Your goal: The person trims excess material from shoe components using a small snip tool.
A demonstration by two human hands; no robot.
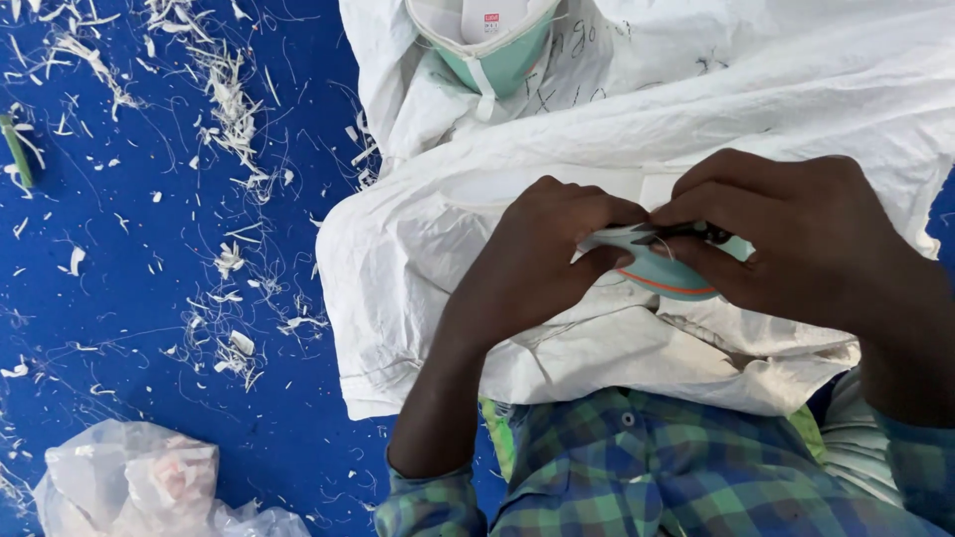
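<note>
Blue floor strewn with white trimmings backs the white sack (637, 129) on the lap. Left hand (542, 254) pinches the pale green mask (667, 273), long axis nine-to-three; right hand (796, 234) clamps small dark snips (686, 233) at its twelve-o'clock edge.

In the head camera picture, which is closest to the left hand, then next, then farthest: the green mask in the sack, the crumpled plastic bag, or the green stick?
From the left hand:
1. Green mask, above it, in the white sack's opening.
2. Crumpled plastic bag, on the blue floor at bottom left.
3. Green stick, at the far left edge.
</note>
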